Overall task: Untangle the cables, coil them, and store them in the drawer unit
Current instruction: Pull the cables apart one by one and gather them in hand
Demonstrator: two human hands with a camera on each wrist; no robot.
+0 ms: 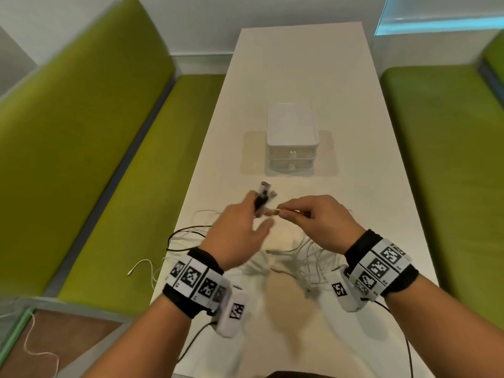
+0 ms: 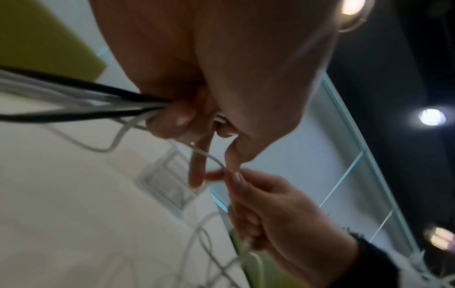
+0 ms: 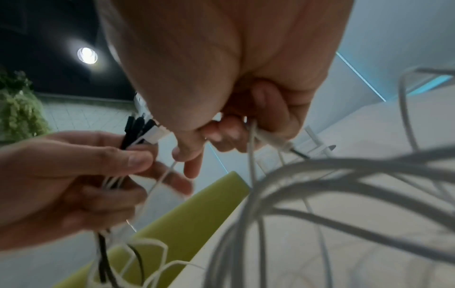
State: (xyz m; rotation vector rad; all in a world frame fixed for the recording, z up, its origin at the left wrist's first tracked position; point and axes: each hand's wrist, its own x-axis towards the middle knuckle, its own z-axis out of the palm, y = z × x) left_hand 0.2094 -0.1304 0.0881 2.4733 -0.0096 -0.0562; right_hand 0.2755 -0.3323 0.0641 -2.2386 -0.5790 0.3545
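Cables (image 1: 300,257) tangled on table (image 1: 300,77); plug ends bunched in left hand (image 1: 240,227), one strand pinched by right hand (image 1: 319,216), likely for sorting.

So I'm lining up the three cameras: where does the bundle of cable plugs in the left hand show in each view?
Head: the bundle of cable plugs sticks up from the left hand, centre, just before the drawer unit.
Left wrist: plugs hidden behind the hand; only their black and white cables trail off at left.
Right wrist: plugs left of centre, above the left hand's grip.
Shared landmark: the green bench.
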